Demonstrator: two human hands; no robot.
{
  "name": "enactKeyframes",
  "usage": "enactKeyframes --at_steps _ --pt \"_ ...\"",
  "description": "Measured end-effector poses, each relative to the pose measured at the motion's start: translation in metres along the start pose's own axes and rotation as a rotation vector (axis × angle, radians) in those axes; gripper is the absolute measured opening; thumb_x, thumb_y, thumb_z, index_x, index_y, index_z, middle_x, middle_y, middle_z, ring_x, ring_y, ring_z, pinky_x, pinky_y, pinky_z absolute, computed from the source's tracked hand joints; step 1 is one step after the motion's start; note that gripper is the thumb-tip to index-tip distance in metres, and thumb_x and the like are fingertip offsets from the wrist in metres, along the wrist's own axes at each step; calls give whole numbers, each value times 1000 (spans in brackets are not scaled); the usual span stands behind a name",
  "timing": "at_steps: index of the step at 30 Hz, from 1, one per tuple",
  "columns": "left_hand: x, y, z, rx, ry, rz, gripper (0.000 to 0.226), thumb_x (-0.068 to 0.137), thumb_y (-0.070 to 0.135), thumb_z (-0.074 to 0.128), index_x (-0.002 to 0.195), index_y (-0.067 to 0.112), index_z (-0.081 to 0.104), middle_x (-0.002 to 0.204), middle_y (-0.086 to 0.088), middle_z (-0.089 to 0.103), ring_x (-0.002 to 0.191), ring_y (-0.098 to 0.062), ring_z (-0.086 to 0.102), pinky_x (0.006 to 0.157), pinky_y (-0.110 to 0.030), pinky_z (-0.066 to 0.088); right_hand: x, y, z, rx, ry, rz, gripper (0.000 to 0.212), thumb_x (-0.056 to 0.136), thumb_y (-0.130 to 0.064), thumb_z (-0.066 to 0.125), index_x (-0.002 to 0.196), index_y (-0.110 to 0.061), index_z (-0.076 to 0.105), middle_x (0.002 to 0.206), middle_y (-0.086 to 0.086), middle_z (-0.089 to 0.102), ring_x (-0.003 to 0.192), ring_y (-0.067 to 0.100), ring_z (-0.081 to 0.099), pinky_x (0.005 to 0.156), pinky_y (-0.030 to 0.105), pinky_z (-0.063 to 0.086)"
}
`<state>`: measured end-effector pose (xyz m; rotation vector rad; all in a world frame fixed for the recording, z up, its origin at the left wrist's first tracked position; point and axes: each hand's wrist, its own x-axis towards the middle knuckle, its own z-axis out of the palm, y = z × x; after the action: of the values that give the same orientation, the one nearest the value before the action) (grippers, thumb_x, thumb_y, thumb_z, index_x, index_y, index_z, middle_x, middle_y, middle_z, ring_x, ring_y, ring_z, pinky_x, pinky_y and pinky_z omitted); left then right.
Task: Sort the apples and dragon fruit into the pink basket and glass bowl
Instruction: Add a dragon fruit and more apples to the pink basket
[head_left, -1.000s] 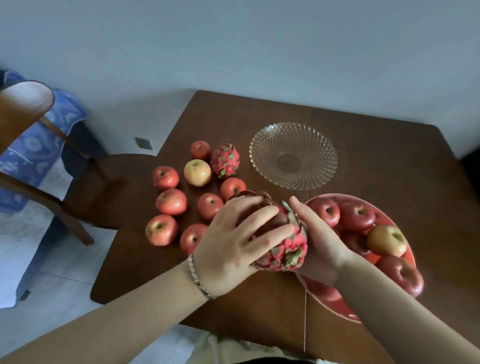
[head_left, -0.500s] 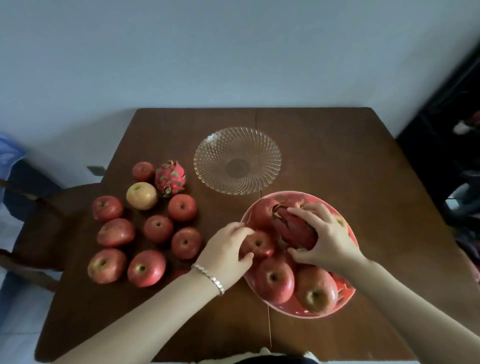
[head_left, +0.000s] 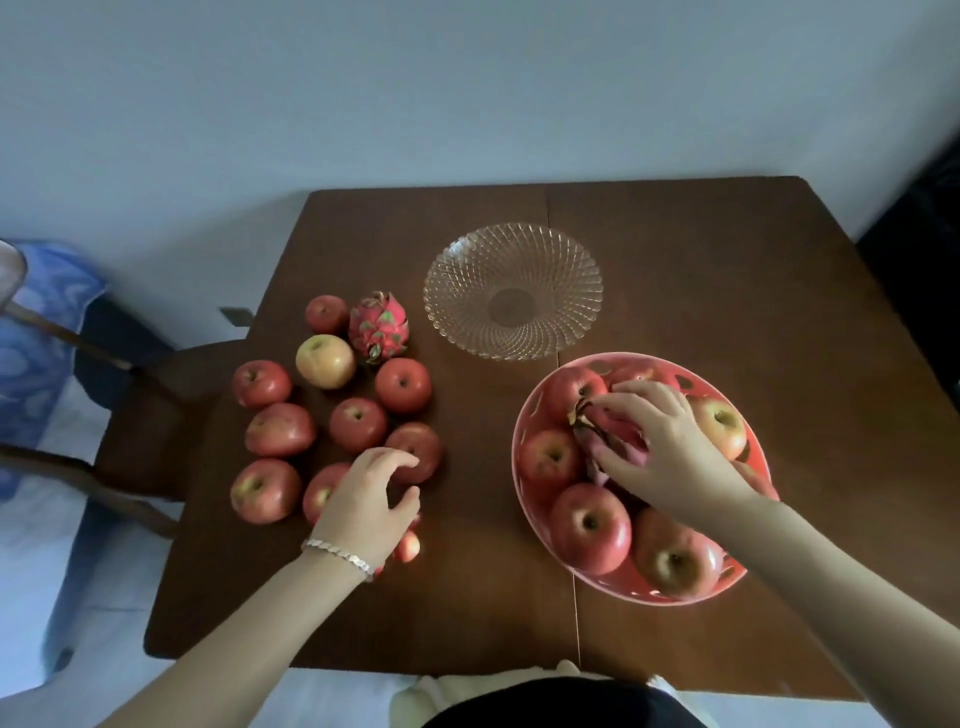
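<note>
The pink basket sits at the right of the table and holds several apples. My right hand is inside it, closed around a dragon fruit that lies on the apples. The glass bowl stands behind the basket with nothing in it. Several loose apples lie at the left, with a second dragon fruit at the back of that group. My left hand hovers over the nearest loose apples, fingers spread; an apple lies just under its fingertips.
The brown wooden table has a seam down its middle. A wooden chair stands at the left edge, with a blue cloth behind it. A pale wall runs behind the table.
My left hand has left the basket rim and moved left over the loose apples. My right hand stays on the dragon fruit in the basket.
</note>
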<state>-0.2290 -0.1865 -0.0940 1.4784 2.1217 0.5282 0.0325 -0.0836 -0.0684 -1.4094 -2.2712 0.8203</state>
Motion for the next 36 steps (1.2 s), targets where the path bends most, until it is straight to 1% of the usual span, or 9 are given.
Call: enactKeyframes --at_steps 3,5,10,15,18,23,27,31,36 --pt "-5 -26 -6 75 -16 -128 27 87 15 57 113 19 59 102 9 51 92 -8 54 79 -19 39 2 -52 14 85 141 -144 29 78 -22 61 106 -16 66 103 -3 57 100 11 50 92 16 35" --pt "-12 -40 -6 162 -113 -201 30 87 20 57 117 23 56 105 8 53 90 -9 55 80 -22 42 6 -84 39 109 -51 -194 28 80 -23 58 107 -17 64 95 -3 58 86 12 55 84 24 46" --pt "-30 -52 7 479 -299 -162 36 89 28 50 125 30 46 127 4 48 109 -20 58 84 -33 48 16 -108 140 -321 -702 -92 49 88 -26 53 136 -26 39 131 13 39 118 34 47 91 42 43" --pt "-29 -68 22 613 -415 -114 42 91 30 50 132 25 39 128 -2 42 112 -23 55 85 -35 48 16 -96 205 -596 -770 -232 66 87 -22 58 143 -28 25 157 13 -1 137 35 20 101 41 36" --pt "-29 -75 28 601 -369 -87 35 93 25 47 127 23 42 124 -3 45 108 -23 56 80 -34 48 19 -86 208 -522 -714 -254 48 88 -22 56 134 -20 40 152 15 11 133 35 22 101 42 37" --pt "-26 -70 25 277 -208 -183 24 84 23 57 107 20 54 106 0 55 85 -22 63 73 -29 49 10 -78 184 31 -557 101 36 80 -32 66 113 -23 54 122 6 35 105 26 51 93 36 47" --pt "-15 -32 0 -257 135 -173 30 75 12 74 102 12 62 86 9 63 69 3 60 59 -4 44 11 -103 135 786 -276 439 13 89 -30 57 99 -21 54 90 3 54 73 15 60 79 30 53" --pt "-9 27 -20 -414 381 377 30 72 13 73 99 13 61 96 -6 66 82 -1 64 73 -6 49 13 -118 75 1473 -109 611 25 96 -31 44 91 -9 57 85 8 55 81 19 59 76 32 56" --pt "-8 85 10 -203 323 829 30 77 20 68 104 13 59 104 -3 69 98 -17 60 92 -24 47 3 -97 18 1847 23 775 32 86 -44 52 85 -12 57 77 1 56 76 11 53 69 24 51"
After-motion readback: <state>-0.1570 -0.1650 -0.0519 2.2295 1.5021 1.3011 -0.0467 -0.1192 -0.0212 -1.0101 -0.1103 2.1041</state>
